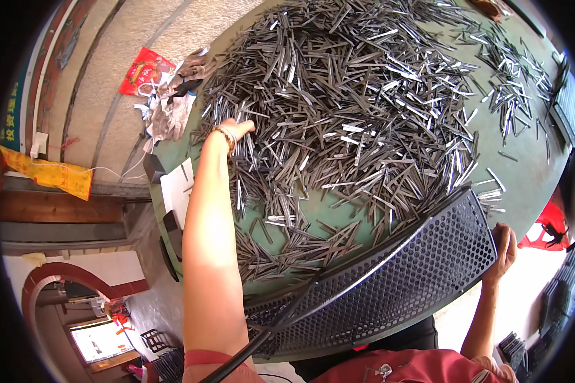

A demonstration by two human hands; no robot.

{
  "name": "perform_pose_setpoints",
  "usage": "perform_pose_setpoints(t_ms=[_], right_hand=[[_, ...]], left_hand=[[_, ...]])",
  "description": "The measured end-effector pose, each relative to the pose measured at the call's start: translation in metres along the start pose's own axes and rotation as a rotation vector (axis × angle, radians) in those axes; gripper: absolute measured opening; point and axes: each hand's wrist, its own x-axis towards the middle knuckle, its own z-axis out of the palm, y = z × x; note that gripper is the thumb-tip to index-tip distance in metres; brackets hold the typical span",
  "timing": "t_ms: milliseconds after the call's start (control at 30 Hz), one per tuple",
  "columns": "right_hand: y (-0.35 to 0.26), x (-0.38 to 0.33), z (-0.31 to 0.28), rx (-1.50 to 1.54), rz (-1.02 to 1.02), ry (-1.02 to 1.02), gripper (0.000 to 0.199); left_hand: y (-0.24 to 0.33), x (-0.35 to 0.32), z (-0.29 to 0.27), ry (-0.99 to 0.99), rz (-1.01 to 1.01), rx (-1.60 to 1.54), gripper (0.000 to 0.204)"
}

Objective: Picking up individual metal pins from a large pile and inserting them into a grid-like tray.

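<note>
A big heap of thin dark strips (338, 115), some with shiny pale faces, covers much of the green table. My left hand (236, 129), with a beaded bracelet on its wrist, reaches into the heap's left side; most of its fingers are hidden. A long black perforated panel (390, 274) with round holes lies slanted along the near edge of the table. My right hand (506, 247) grips the panel's right end, fingers curled against its edge. Loose strips lie between the heap and the panel.
The green table (524, 172) has a rounded edge and a smaller scatter of strips (511, 83) at far right. A red packet (145, 70) and crumpled wrapping (172, 115) lie left. A black rod (262, 338) crosses the panel's left part. Stacked dark panels (562, 287) stand right.
</note>
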Motion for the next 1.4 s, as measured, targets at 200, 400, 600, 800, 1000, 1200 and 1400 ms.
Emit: perform_pose_setpoints(t_ms=[200, 400, 600, 800, 1000, 1200, 1400], right_hand=[[-0.003, 0.001, 0.01, 0.001, -0.02, -0.028, 0.025], [-0.005, 0.002, 0.01, 0.007, -0.011, 0.025, 0.025], [-0.023, -0.003, 0.004, -0.105, -0.034, 0.015, 0.025], [-0.029, -0.004, 0.023, -0.11, 0.099, -0.008, 0.024], [-0.03, -0.005, 0.016, -0.038, 0.077, -0.028, 0.024], [-0.025, -0.002, 0.022, -0.086, 0.051, -0.014, 0.024], [-0.02, 0.0, 0.004, -0.1, -0.051, 0.015, 0.025]], left_hand=[[-0.076, 0.0, -0.004, -0.137, 0.083, -0.848, 0.026], [-0.077, -0.035, 0.006, -0.309, 0.248, -1.459, 0.019], [-0.068, -0.024, 0.059, -0.374, 0.262, -1.718, 0.021], [-0.094, -0.023, 0.057, -0.19, 0.242, -1.701, 0.014], [-0.061, -0.05, 0.068, 0.501, 0.592, -1.36, 0.02], [-0.052, -0.074, 0.093, 0.578, 0.464, -1.057, 0.019], [-0.035, -0.081, 0.092, 0.62, 0.673, -0.988, 0.027]])
